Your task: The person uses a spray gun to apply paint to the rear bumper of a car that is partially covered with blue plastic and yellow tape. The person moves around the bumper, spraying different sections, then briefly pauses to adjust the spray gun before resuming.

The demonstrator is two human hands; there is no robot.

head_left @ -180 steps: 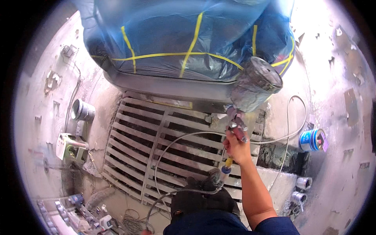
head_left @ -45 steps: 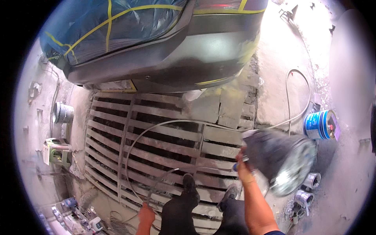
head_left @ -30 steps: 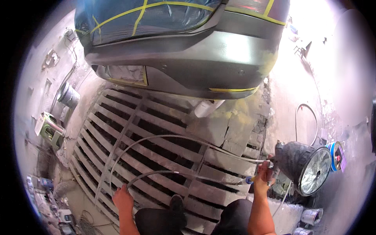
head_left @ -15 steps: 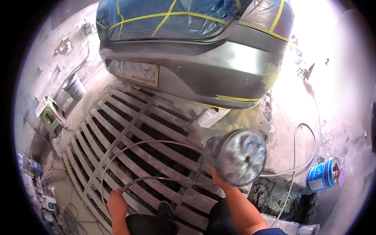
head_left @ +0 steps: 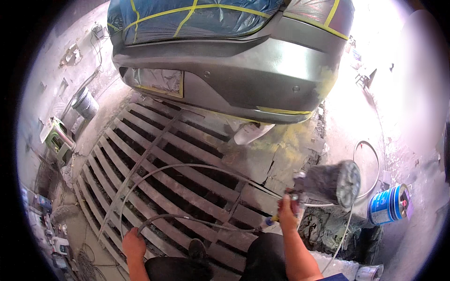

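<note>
My right hand [head_left: 288, 214] is wrapped round the handle of a paint spray gun [head_left: 295, 191], its dark cup [head_left: 328, 183] blurred and tilted to the right. From the gun's lower end an air hose [head_left: 206, 223] arcs across to my left hand [head_left: 134, 242], whose fingers close round it. Ahead stands a car's grey rear bumper [head_left: 225, 70], with yellowish patches at its right corner. Blue masking film [head_left: 187, 21] and yellow tape cover the body above it. My hands are both well short of the bumper.
A slatted floor grate [head_left: 159, 154] lies under my feet, with dark gaps between its bars. At the right stands a blue paint can [head_left: 388, 204] beside a rough, dark pit [head_left: 328, 229]. A grey bucket [head_left: 85, 104] and a small green stool [head_left: 58, 136] are at the left.
My right hand has moved a little right with the spray gun, turning its cup from facing me toward the right. The left hand still grips the hose, slightly further left.
</note>
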